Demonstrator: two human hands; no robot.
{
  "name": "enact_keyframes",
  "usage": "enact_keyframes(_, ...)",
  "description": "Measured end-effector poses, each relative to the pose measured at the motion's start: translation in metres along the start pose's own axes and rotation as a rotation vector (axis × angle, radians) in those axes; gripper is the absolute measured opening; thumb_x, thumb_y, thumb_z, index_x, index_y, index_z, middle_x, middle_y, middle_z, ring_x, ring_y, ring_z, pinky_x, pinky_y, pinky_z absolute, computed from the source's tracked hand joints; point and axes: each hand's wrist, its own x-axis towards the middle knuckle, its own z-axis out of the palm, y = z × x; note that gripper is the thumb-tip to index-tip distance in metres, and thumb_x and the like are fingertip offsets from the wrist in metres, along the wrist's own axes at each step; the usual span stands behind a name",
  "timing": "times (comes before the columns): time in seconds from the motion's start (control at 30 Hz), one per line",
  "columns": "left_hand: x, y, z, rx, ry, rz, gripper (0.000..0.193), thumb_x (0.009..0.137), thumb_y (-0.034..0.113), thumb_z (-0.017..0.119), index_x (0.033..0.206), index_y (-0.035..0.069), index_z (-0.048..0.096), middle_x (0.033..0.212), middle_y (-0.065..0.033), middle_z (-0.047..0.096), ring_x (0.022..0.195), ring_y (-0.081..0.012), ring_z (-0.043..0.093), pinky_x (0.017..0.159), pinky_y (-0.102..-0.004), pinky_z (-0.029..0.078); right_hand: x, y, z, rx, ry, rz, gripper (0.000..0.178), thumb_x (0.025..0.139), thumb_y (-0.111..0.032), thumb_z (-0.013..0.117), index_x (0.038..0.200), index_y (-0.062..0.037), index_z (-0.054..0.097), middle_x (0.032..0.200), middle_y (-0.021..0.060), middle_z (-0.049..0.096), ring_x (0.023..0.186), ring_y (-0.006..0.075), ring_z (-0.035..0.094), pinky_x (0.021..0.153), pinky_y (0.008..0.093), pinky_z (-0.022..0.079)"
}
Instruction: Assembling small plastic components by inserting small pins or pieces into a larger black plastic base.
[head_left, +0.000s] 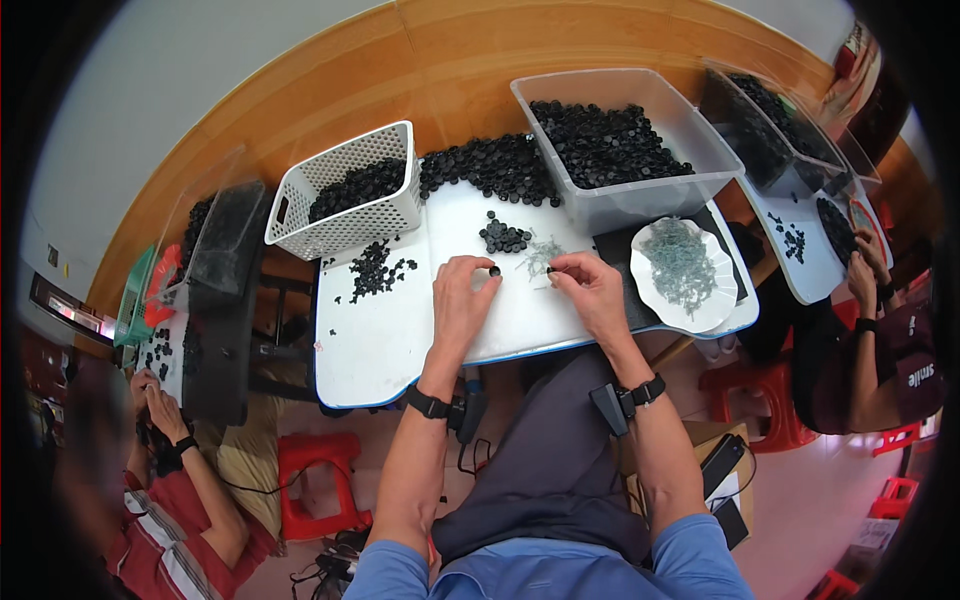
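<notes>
At frame centre the left hand (462,300) pinches a small black cap (494,271) in its fingertips while the right hand (592,290) grips another tiny black piece (551,270), both above the white surface (375,340), below a small pile of caps (503,237)

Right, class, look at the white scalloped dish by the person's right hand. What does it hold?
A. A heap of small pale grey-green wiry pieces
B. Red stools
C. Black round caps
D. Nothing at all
A: the white scalloped dish beside the right hand holds a heap of pale grey-green wiry pieces, while the black caps fill the clear plastic bin behind it.
</notes>
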Motion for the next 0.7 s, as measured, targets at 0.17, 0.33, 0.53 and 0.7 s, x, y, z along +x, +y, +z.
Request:
enact_keyframes(0.17,-0.01,0.032,0.018,-0.257,-0.013,-0.137,0.025,0.087,0.013,0.078,0.108,0.003,0.071,0.095,-0.0114,0.078,0.081,-0.0228,0.072,0.072,-0.0341,0.056,-0.002,-0.002,-0.002,0.02,0.006,-0.047,0.017,0.087,-0.002,0.078,0.104,-0.0012,0.078,0.093,0.0042,0.074,0.076,0.0079,0.066,0.068,0.0236,0.051)
enact_keyframes(0.33,-0.021,0.034,0.029,-0.367,0.006,-0.15,0.026,0.085,0.01,0.08,0.109,0.003,0.072,0.093,-0.0086,0.076,0.077,-0.0174,0.067,0.071,-0.0315,0.055,-0.002,-0.007,0.001,-0.073,-0.063,-0.147,0.015,0.086,-0.004,0.079,0.101,-0.0025,0.078,0.092,0.0056,0.074,0.071,0.0096,0.063,0.064,0.0253,0.049)
enact_keyframes(0.53,-0.02,0.035,0.031,-0.33,-0.007,-0.107,0.025,0.084,0.009,0.081,0.106,0.003,0.071,0.091,-0.009,0.074,0.076,-0.0197,0.067,0.07,-0.0331,0.055,-0.001,-0.005,0.002,-0.134,-0.09,-0.201,0.015,0.085,-0.005,0.08,0.1,-0.003,0.078,0.09,0.0055,0.075,0.068,0.0112,0.063,0.06,0.0254,0.049)
enact_keyframes(0.7,-0.02,0.034,0.032,-0.317,0.006,-0.079,0.025,0.085,0.009,0.081,0.107,0.003,0.071,0.089,-0.0077,0.074,0.076,-0.0164,0.066,0.071,-0.0308,0.055,-0.001,-0.008,0.005,-0.195,-0.105,-0.22,0.015,0.085,-0.006,0.08,0.099,-0.0031,0.077,0.091,0.0065,0.075,0.068,0.0137,0.065,0.06,0.0266,0.05)
